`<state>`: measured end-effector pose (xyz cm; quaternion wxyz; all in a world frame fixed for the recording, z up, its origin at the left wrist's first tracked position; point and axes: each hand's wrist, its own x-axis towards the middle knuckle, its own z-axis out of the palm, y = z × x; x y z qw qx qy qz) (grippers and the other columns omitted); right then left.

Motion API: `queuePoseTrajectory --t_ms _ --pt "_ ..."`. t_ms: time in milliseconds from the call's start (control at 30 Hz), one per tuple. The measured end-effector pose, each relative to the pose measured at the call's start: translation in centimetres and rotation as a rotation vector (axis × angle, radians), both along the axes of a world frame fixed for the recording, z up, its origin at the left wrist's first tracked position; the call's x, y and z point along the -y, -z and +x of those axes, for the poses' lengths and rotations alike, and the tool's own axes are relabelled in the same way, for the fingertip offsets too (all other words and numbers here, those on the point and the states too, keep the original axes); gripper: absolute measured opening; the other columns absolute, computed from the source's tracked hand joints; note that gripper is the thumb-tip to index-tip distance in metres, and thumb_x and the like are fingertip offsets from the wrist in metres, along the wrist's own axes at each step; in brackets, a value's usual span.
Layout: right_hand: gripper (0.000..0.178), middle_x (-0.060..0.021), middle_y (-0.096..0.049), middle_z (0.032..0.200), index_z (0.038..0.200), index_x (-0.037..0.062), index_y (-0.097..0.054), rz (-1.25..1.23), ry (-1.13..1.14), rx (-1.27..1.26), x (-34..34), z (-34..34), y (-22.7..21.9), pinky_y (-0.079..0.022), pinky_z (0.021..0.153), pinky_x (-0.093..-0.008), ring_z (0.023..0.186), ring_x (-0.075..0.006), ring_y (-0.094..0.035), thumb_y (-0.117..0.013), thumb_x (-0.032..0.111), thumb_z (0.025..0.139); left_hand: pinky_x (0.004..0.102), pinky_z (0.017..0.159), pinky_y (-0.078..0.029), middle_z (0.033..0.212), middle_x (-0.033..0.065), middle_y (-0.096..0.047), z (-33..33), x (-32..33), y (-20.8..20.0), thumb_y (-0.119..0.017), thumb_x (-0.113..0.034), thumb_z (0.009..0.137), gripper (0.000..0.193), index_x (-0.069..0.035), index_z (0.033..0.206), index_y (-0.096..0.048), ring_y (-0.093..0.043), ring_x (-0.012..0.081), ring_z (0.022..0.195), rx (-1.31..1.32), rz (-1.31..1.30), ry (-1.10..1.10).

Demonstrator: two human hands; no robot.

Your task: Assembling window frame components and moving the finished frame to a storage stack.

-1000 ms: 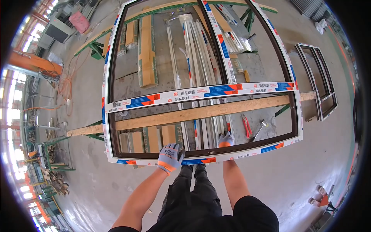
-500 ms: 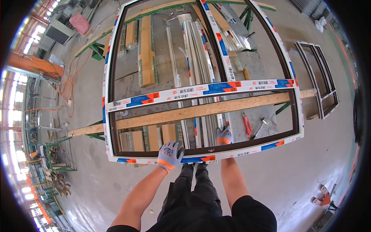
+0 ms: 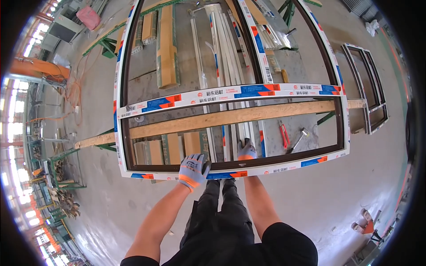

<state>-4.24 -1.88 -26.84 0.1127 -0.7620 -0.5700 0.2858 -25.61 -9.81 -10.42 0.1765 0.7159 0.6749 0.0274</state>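
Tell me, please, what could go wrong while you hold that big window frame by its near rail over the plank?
1. Both hands, left and right, grip only the near rail of the window frame, close together, so it may twist or tip sideways.
2. It seems to rest on one wooden plank and could slide off.
3. Pliers and a hammer lie on the floor below.

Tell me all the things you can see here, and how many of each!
window frame: one, dark with white, blue and orange taped edges, lying on the beam
wooden beam: one, pale wood, across under the frame
pliers: one, red handles, floor at right
hammer: one, grey, beside the pliers
smaller frames: two or so, dark, floor at right
left hand: grey and orange glove, on the frame's near edge
right hand: grey glove, gripping the same edge
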Motion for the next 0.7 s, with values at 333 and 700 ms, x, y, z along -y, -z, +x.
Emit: queuePoseTrajectory --t_ms 333,700 --pt "0.045 -0.0149 -0.065 0.104 0.106 0.0095 -0.062 -0.009 -0.136 0.225 0.6 -1.2 1.7 -0.053 0.075 -0.0453 0.091 -0.0324 -0.065 -0.068 0.046 0.081 0.0423 0.091 -0.046 0.109 0.0147 -0.062 -0.5 -0.4 -0.1 -0.061 -0.035 0.084 0.043 -0.002 0.111 -0.061 -0.057 0.0315 0.103 0.06 -0.023 -0.01" --pt "0.027 -0.0179 -0.066 0.102 0.106 0.0051 -0.063 0.146 0.025 0.16 -0.7 5.1 9.4 -0.051 0.082 -0.0453 0.096 -0.0367 -0.063 -0.058 0.025 0.089 0.0431 0.092 -0.045 0.106 0.0147 -0.063 -1.3 -0.5 -0.2 -0.062 -0.03 0.083 0.037 -0.004 0.11 -0.061 -0.058 0.033 0.101 0.091 0.006 -0.008"
